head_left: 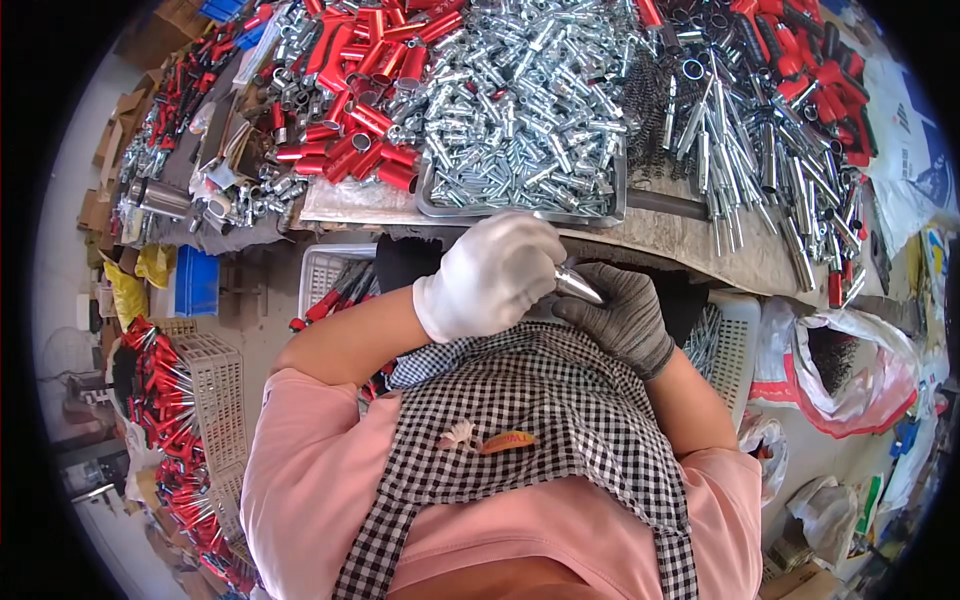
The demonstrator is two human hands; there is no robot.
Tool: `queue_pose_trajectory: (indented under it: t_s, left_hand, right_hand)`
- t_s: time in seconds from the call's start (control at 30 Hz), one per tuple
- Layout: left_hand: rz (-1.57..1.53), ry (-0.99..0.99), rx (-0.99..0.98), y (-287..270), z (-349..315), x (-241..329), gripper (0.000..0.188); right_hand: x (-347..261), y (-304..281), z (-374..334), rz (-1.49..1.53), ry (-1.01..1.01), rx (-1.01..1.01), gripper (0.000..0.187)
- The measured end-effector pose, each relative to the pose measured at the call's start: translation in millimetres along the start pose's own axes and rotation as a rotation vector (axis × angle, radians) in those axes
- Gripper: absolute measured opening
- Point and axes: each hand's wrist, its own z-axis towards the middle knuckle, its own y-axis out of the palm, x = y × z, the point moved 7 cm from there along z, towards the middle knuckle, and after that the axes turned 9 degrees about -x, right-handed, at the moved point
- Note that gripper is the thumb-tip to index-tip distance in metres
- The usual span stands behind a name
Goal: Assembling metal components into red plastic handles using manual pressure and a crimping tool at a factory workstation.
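Note:
My left hand (503, 268), in a white glove, is raised with its fingers curled, just in front of the bench edge. Close beside it, my right hand (622, 315) wears a grey knit glove. Its thumb and fingers close around a shiny tapered metal sleeve (578, 286), whose far end reaches the left fingertips. What the left fingers hold, if anything, is hidden by the glove. Beyond both hands, a metal tray (622, 190) heaped with small silver fittings (530, 100) rests on the bench.
Red tubes (360, 130) pile up left of the tray; metal rods (735, 150), springs (650, 125) and red handles (800, 60) lie right. White baskets (737, 345) flank my lap. A plastic sack (850, 385) stands at right, and crates (212, 385) with red tools at left.

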Motion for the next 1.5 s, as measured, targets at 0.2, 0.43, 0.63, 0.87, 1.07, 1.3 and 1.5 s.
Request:
queue_pose_trajectory:
  t_s: [0.2, 0.43, 0.63, 0.87, 1.07, 1.3, 1.5]
  left_hand:
    - [0.096, -0.239, -0.422, 11, 4, 2, 0.026]
    - [-0.171, -0.375, -0.466, 3, -1, -7, 0.037]
    - [-0.292, -0.387, -0.436, 10, -10, -12, 0.033]
    - [-0.308, -0.519, -0.513, -3, -12, -11, 0.032]
    - [-0.34, -0.632, -0.443, -4, -24, -23, 0.029]
    - [-0.256, -0.558, -0.494, -8, -19, -22, 0.027]
    - [-0.272, -0.552, -0.441, -15, -16, -11, 0.035]
  right_hand:
    - [-11, 4, -8, -0.375, -0.219, 0.112, 0.036]
    - [-19, 18, -15, -0.579, -0.435, 0.241, 0.049]
    - [-31, 15, -11, -0.556, -0.441, 0.167, 0.035]
    - [-26, 21, 5, -0.446, -0.377, 0.052, 0.023]
    - [-16, 28, 16, -0.356, -0.381, 0.014, 0.029]
    - [-36, 24, 14, -0.464, -0.481, 0.111, 0.027]
    - [-40, 24, -2, -0.63, -0.565, 0.207, 0.037]
